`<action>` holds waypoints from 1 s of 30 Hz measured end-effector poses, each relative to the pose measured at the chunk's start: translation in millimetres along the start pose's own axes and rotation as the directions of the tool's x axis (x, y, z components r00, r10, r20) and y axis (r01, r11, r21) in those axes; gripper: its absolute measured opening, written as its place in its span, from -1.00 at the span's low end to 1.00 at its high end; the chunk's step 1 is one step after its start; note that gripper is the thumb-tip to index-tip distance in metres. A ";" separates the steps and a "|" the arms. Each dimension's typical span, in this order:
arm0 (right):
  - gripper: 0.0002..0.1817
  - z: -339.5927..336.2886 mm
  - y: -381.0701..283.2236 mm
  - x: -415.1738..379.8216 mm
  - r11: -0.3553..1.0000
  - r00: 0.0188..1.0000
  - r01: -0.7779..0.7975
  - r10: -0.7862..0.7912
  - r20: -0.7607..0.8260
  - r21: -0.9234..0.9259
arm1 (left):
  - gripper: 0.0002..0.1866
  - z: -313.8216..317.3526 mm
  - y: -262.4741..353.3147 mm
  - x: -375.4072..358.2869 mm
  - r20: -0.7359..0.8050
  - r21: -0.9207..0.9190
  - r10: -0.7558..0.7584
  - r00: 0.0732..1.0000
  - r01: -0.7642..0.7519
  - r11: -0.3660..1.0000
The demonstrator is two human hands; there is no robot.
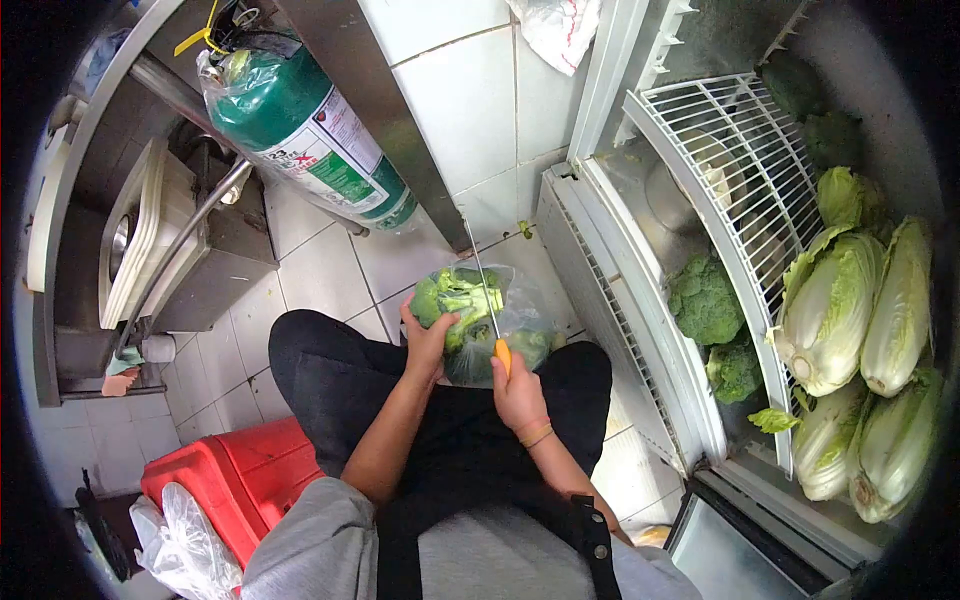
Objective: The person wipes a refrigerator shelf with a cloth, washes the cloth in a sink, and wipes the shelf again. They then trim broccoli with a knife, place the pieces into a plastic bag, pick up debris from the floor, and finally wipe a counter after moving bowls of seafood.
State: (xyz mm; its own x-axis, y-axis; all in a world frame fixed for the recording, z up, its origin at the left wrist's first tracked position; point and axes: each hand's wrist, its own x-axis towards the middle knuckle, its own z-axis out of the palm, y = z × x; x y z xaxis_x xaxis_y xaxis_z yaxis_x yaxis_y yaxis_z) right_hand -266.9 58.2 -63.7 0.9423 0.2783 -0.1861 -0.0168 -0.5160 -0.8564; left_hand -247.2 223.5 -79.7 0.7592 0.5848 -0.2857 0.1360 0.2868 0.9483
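Note:
My left hand (425, 338) is closed around a head of broccoli (450, 296), with its pale cut stalks facing right. In my right hand (520, 397) is a knife with an orange handle (502, 354), its long thin blade (484, 285) pointing away from me. The blade overlaps the right side of the stalks in this view. Below the broccoli, a clear plastic bag (522, 312) with more green pieces inside sits between my knees.
On the right an open fridge holds a white wire shelf (690, 160), lettuce heads (832, 310) and broccoli heads (706, 300). A green cylinder (300, 130) stands at the upper left, near a metal rack. Beside my left leg is a red container (235, 465).

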 end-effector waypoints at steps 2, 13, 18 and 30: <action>-0.69 -1.9 1.4 -12.3 1.000 1.000 0.009 -0.009 -0.015 0.025 | -0.29 -7.5 1.1 -6.4 0.015 -0.051 -0.084 0.996 0.084 0.995; -0.74 -46.7 -35.7 3.5 0.988 0.997 0.071 -0.070 -0.010 0.134 | -0.22 -1.3 -20.4 1.6 -0.061 0.170 0.088 0.994 -0.077 0.982; -0.73 -50.5 -58.8 -2.7 0.909 0.959 0.188 -0.087 -0.271 0.371 | -0.22 0.8 -17.1 -1.6 -0.080 0.101 0.106 0.991 -0.098 0.990; -0.49 28.9 81.1 -15.8 0.848 0.836 -0.505 0.434 0.336 0.161 | -0.32 10.7 17.1 -9.1 0.090 -0.287 -0.081 0.993 0.104 0.952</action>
State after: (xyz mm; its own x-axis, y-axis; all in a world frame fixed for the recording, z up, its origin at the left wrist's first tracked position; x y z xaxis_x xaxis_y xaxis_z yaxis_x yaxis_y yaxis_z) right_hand -292.8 35.4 -144.2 0.6680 0.2815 -0.6889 -0.5434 -0.4479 -0.7100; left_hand -245.0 215.0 -59.4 0.8000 0.4886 -0.3482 0.0259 0.5518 0.8336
